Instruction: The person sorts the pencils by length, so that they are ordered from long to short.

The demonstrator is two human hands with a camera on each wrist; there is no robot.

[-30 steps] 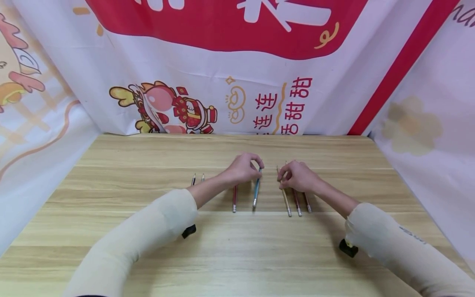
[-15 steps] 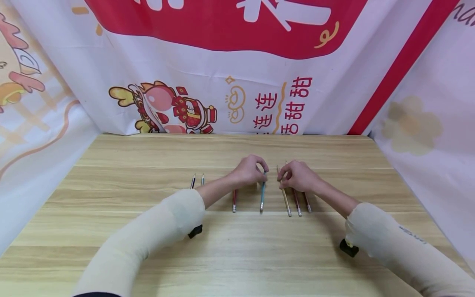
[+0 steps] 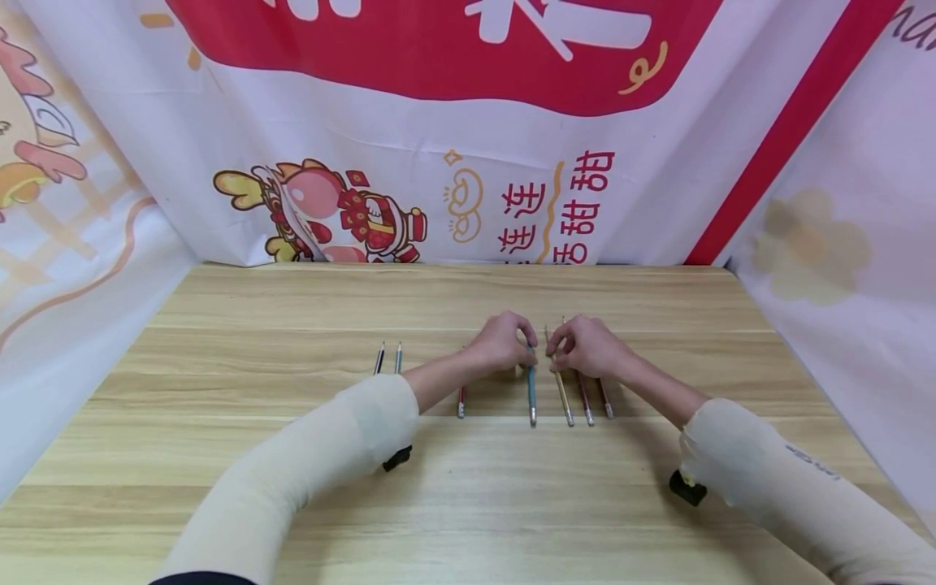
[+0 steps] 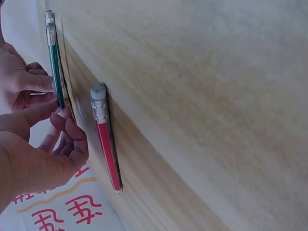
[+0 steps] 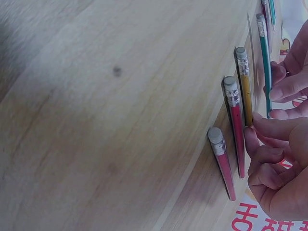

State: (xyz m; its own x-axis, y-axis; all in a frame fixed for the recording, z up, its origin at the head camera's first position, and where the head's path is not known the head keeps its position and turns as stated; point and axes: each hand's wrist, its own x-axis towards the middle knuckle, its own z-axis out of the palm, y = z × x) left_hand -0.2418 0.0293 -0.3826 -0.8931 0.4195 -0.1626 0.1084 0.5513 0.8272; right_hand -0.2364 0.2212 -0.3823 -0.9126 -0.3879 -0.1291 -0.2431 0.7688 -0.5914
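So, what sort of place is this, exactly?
Probably a small indoor workspace, perhaps a screened-off booth: a wooden table has printed cloth behind it and at both sides, and several pencils are set out in front of the person.

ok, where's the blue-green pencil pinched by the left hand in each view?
Head: blue-green pencil right of centre, below mid-height, under the left hand, eraser end nearest the viewer.
Left wrist: blue-green pencil, upper left, eraser end up.
Right wrist: blue-green pencil, upper right, eraser end up.
Shared landmark: red lettering; head, above the hands; left wrist, bottom left; right wrist, bottom right.
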